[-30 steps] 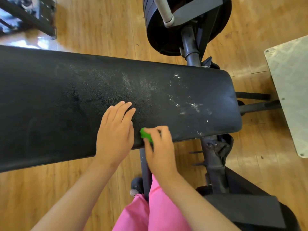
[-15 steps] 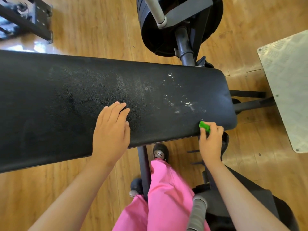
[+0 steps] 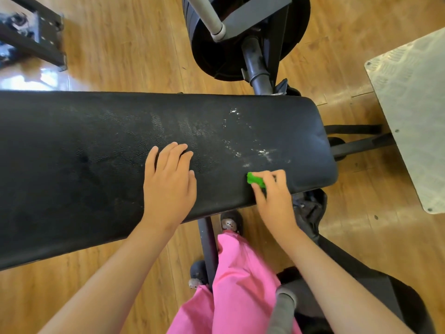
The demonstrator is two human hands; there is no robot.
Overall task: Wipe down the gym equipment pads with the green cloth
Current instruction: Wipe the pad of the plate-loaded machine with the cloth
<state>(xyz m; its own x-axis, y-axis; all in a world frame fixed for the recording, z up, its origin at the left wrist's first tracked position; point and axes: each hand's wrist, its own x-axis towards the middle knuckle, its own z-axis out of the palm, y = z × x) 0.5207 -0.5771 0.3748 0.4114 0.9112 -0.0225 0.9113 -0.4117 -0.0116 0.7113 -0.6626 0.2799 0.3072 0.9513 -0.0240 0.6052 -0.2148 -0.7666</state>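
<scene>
A: Head view puts the green cloth (image 3: 255, 181) on the near right part of the black bench pad (image 3: 96, 165), bunched small under the right hand (image 3: 273, 200), whose fingers pinch it against the vinyl.

B: How would it handle?

A: Soft and light, I'd judge (it wads up to almost nothing). Best pressed flat under the fingertips, not nipped by one edge, or it may roll instead of wiping.

B: And its look?

A: Bright green, crumpled; most of it is hidden by the fingers. Just beyond it, toward the far right, whitish smears (image 3: 255, 153) mark the textured surface.

B: The other hand?

A: The left hand (image 3: 168, 186) lies flat and open on the pad, grasping nothing, well left of the cloth. Wooden floor (image 3: 120, 56) lies all around, a weight plate (image 3: 243, 39) beyond the far edge.
</scene>
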